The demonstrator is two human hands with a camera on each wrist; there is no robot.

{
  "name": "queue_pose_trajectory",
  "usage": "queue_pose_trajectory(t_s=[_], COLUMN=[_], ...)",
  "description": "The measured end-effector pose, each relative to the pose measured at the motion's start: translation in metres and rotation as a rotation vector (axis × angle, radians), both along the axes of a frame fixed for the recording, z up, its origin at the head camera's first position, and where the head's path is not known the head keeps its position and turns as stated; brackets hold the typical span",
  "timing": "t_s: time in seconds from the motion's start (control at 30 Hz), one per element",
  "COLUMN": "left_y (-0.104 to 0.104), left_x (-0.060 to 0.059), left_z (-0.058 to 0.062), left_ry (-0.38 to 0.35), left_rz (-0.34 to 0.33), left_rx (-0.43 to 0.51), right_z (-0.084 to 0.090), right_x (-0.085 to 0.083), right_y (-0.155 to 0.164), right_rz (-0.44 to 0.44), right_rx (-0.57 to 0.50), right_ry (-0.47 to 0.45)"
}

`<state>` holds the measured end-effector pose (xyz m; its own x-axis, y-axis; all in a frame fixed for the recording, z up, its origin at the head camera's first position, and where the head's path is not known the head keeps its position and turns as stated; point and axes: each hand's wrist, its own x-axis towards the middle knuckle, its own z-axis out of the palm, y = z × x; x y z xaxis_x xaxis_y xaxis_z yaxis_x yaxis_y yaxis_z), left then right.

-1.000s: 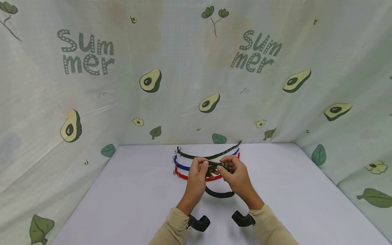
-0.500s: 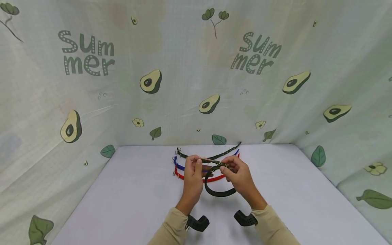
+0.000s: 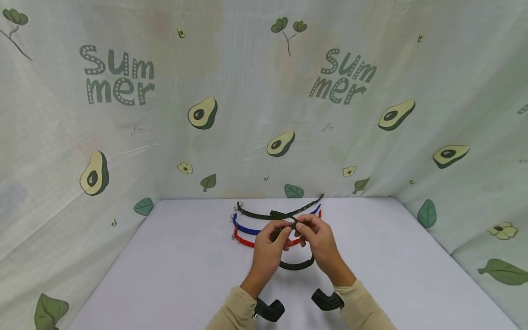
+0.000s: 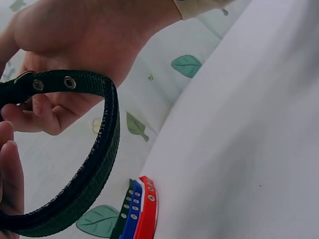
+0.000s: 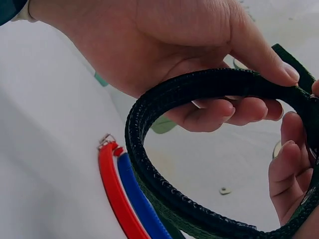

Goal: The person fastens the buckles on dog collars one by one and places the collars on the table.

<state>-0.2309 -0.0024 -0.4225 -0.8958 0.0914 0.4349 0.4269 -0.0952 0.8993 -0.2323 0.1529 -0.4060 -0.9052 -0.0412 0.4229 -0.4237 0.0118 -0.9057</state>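
Note:
Both hands hold a dark green webbing collar bent into a loop above the white table. My left hand and right hand pinch it close together at the top, where the strap ends meet. The loop hangs toward me below the fingers. In the left wrist view the collar shows metal eyelets and curves under a palm. The collar fills the right wrist view, with fingers curled over its upper edge.
Three straight collars lie side by side beyond the hands: dark green, blue and red. Avocado-print cloth walls the table at the back and both sides. Black wrist mounts sit under my sleeves.
My left hand has moved right to meet the right hand at the top of the loop. The strap end that stuck out to the left is now drawn in.

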Motion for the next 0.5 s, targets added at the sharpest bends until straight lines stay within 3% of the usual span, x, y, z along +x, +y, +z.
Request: queue_pose_trajectory(t_s=[0.23, 0.5], left_y=[0.0001, 0.0027], left_x=[0.0031, 0.0033], left_z=[-0.0003, -0.0015], left_ry=[0.040, 0.070], left_rz=[0.037, 0.029], left_rx=[-0.066, -0.136], right_z=[0.0004, -0.0025], right_x=[-0.0001, -0.0012], right_y=[-0.0016, 0.0017], right_rz=[-0.011, -0.049], right_rx=[-0.029, -0.081], right_ry=[-0.023, 0.053])
